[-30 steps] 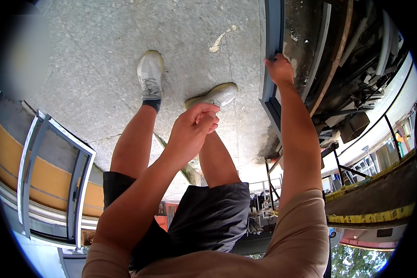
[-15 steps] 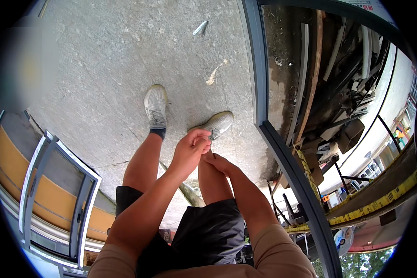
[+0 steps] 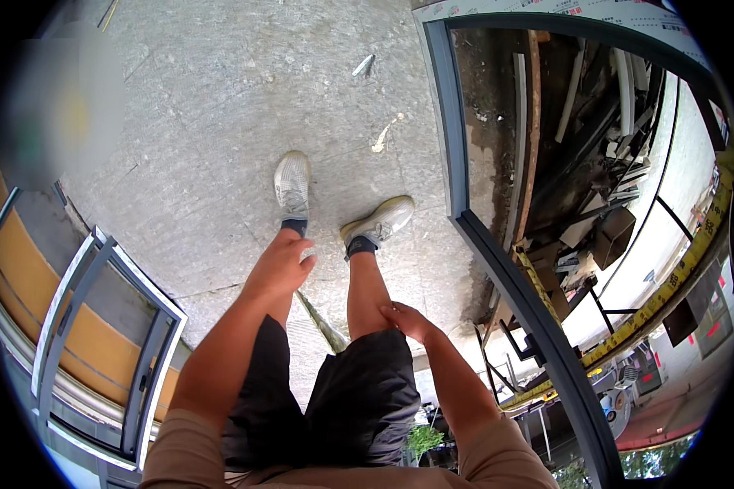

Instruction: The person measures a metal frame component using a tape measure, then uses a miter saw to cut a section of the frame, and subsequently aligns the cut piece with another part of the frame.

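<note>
My left hand (image 3: 280,265) hangs over my left shin, thumb and forefinger apart, and nothing shows between them. My right hand (image 3: 410,321) is beside my right knee, its fingers drawn together at the edge of the leg. A tiny dark spot shows near its fingertips; whatever they hold, if anything, is too small to name. Below the hands are my grey shoes, the left shoe (image 3: 292,181) pointing ahead and the right shoe (image 3: 381,218) turned outward, on the concrete floor (image 3: 212,147).
On my right stands a large dark grey metal frame (image 3: 458,130), with scrap strips (image 3: 517,147) and boxes (image 3: 614,238) beyond it. A white-edged window frame (image 3: 144,281) is at the left by tan panels (image 3: 98,342). A small silvery piece (image 3: 364,66) lies ahead on the floor.
My hands were together in front of my right shin and have separated. The left moved left and its fingers spread; the right drew back toward the right knee.
</note>
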`<state>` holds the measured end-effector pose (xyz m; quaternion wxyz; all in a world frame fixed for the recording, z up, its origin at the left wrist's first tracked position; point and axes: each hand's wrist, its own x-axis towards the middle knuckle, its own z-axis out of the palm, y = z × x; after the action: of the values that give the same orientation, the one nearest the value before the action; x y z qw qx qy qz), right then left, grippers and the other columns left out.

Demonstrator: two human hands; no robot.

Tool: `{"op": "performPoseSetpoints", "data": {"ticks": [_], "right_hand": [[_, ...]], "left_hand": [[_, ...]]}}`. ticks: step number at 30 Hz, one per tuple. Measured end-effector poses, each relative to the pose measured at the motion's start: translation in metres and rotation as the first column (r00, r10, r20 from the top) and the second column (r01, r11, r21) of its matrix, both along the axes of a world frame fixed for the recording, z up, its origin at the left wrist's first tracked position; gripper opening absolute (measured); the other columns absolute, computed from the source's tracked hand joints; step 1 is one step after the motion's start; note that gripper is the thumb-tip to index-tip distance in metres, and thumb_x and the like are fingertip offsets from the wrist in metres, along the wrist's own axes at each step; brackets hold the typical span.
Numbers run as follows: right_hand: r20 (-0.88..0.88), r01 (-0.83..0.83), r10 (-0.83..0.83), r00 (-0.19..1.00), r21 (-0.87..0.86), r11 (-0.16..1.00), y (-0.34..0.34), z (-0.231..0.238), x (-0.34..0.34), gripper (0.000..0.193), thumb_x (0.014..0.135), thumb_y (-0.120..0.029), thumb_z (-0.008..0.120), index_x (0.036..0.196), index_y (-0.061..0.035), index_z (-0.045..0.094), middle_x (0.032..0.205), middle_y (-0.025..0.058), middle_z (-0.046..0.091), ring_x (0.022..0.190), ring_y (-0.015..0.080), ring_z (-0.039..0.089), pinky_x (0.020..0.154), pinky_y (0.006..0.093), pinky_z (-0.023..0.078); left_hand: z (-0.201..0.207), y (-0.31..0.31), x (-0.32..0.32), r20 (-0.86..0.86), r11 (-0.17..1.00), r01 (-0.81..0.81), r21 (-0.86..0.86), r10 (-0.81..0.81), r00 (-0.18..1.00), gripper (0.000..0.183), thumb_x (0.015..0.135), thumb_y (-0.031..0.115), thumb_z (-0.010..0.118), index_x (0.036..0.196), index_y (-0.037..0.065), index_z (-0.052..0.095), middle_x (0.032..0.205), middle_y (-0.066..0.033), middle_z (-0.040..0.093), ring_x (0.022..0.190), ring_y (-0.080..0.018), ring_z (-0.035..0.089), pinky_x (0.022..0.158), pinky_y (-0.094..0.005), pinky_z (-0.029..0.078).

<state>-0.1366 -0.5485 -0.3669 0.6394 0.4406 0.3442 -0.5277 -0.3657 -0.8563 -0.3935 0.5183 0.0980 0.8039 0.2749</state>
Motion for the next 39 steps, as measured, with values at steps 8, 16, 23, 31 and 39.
{"op": "performPoseSetpoints", "data": {"ticks": [8, 16, 23, 31, 39], "right_hand": [[-0.149, 0.213, -0.184, 0.971, 0.207, 0.955, -0.055, -0.081, 0.003, 0.083, 0.1, -0.047, 0.067, 0.155, 0.0069, 0.039, 0.148, 0.0233, 0.056, 0.132, 0.0287, 0.058, 0.114, 0.0386, 0.045], [-0.326, -0.092, 0.168, 0.93, 0.236, 0.967, -0.05, 0.0, -0.016, 0.088, 0.101, -0.054, 0.06, 0.161, 0.0046, 0.033, 0.158, 0.03, 0.046, 0.15, 0.0377, 0.043, 0.123, 0.0384, 0.034], [-0.388, -0.221, 0.317, 0.866, 0.272, 0.937, -0.04, 0.073, 0.004, 0.076, 0.107, -0.052, 0.052, 0.164, -0.0058, 0.033, 0.169, 0.0228, 0.03, 0.16, 0.0343, 0.023, 0.128, 0.0393, 0.025], [-0.301, 0.673, -0.602, 0.739, 0.377, 0.637, -0.054, 0.04, 0.035, 0.074, 0.111, -0.049, 0.041, 0.167, -0.004, 0.024, 0.173, 0.0149, 0.027, 0.16, 0.0252, 0.024, 0.129, 0.0395, 0.022], [-0.26, 0.892, -0.879, 0.401, 0.328, 0.31, -0.063, -0.008, 0.032, 0.067, 0.113, -0.047, 0.03, 0.166, -0.0064, 0.027, 0.166, 0.0135, 0.041, 0.157, 0.0259, 0.031, 0.129, 0.0413, 0.021]], "left_hand": [[-0.028, -0.064, 0.03, 0.453, 0.872, 0.297, -0.39, -0.1, 0.886, 0.101, 0.089, 0.042, 0.071, 0.168, 0.013, 0.017, 0.163, -0.0314, 0.034, 0.138, -0.0501, 0.051, 0.114, -0.0507, 0.045], [-0.022, -0.082, 0.047, 0.402, 0.912, 0.224, -0.345, -0.072, 0.913, 0.098, 0.092, 0.045, 0.068, 0.169, 0.014, 0.017, 0.165, -0.0315, 0.031, 0.144, -0.0454, 0.047, 0.117, -0.046, 0.043], [0.018, -0.071, 0.043, 0.453, 0.862, 0.335, -0.38, -0.143, 0.88, 0.092, 0.099, 0.045, 0.062, 0.169, 0.011, 0.014, 0.17, -0.0293, 0.022, 0.146, -0.0467, 0.044, 0.119, -0.0469, 0.041], [0.02, -0.067, 0.036, 0.467, 0.823, 0.414, -0.39, -0.21, 0.859, 0.091, 0.099, 0.047, 0.061, 0.169, 0.013, 0.013, 0.17, -0.0289, 0.02, 0.148, -0.0485, 0.041, 0.12, -0.0483, 0.039], [0.002, -0.076, 0.018, 0.483, 0.809, 0.468, -0.355, -0.27, 0.833, 0.09, 0.098, 0.044, 0.062, 0.169, 0.013, 0.016, 0.168, -0.0314, 0.025, 0.15, -0.0491, 0.037, 0.122, -0.047, 0.037]]}}
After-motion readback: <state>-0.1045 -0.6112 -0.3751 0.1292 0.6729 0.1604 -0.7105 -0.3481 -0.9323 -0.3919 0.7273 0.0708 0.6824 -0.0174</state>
